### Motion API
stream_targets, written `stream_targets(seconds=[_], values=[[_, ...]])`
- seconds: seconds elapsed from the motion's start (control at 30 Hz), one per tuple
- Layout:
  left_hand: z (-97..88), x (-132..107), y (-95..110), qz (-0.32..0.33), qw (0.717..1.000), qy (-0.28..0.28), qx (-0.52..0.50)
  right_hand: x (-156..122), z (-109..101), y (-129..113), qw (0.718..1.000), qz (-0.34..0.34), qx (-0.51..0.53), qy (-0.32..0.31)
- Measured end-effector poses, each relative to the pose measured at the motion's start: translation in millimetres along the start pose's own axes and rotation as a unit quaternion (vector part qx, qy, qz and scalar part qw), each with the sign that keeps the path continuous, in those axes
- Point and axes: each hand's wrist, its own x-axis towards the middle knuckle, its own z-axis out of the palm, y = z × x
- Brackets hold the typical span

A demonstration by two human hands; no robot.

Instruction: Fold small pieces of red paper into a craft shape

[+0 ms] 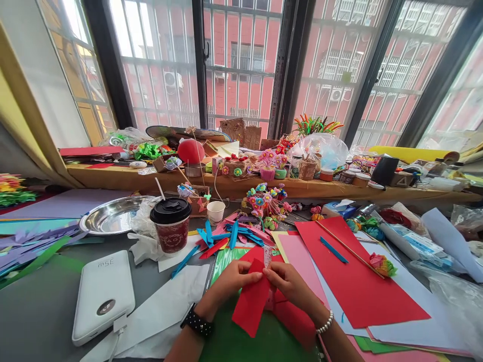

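My left hand (231,279) is closed on a red paper strip (250,309), its thumb lying across the front. My right hand (290,282) pinches the strip's right edge near the top, with the fingertips of both hands close together. Behind the strip runs a pale, patterned narrow piece (267,255), partly hidden by the paper and fingers; I cannot tell what it is. More red paper (294,317) lies below my right hand on a green surface (226,342). Folded blue paper strips (234,234) are heaped just beyond my hands.
A lidded paper cup (171,236) with a straw and a white power bank (103,296) with a cable stand at left. A metal tray (113,218) lies behind. Red sheet (362,271), with a stick-stemmed paper flower (383,264), is at right. Crafts crowd the window ledge (151,178).
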Motion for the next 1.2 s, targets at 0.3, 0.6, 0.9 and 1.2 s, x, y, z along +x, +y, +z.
stream_targets(seconds=[0.3, 0.6, 0.9, 1.2], values=[[-1.8, -5, 5, -0.008, 0.999, 0.019, -0.027, 1, -7, 1, 0.979, 0.067, 0.189, 0.036], [-4.9, -2, 11, -0.013, 0.966, 0.177, -0.186, 3, -2, 9, 0.911, 0.141, 0.342, 0.183], [11.4, 1, 3, -0.001, 0.982, 0.148, -0.118, 1, 13, 1, 0.883, 0.152, 0.424, 0.131], [9.2, 0, 2, 0.049, 0.973, 0.171, -0.146, -1, 23, -5, 0.893, 0.169, 0.409, 0.08]])
